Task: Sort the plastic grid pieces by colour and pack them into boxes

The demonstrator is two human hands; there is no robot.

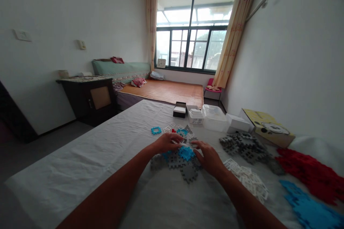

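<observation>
Both my hands meet over a flat cluster of joined grey and blue square tiles [180, 159] on the white sheet. My left hand [166, 142] and my right hand [207, 155] pinch a small white tile [183, 144] between them, fingers curled. A loose blue tile [156, 130] lies to the left of my left hand. Small white, red and grey tiles [177, 128] are scattered just beyond my fingers.
Right of my hands lie piles of grey tiles [245, 146], white tiles [248, 179], red tiles [311, 171] and blue tiles [309, 209]. Small boxes, a clear plastic tub [215, 117] and a yellow carton [268, 127] stand at the far edge. A dark cabinet [90, 98] and a bed are beyond.
</observation>
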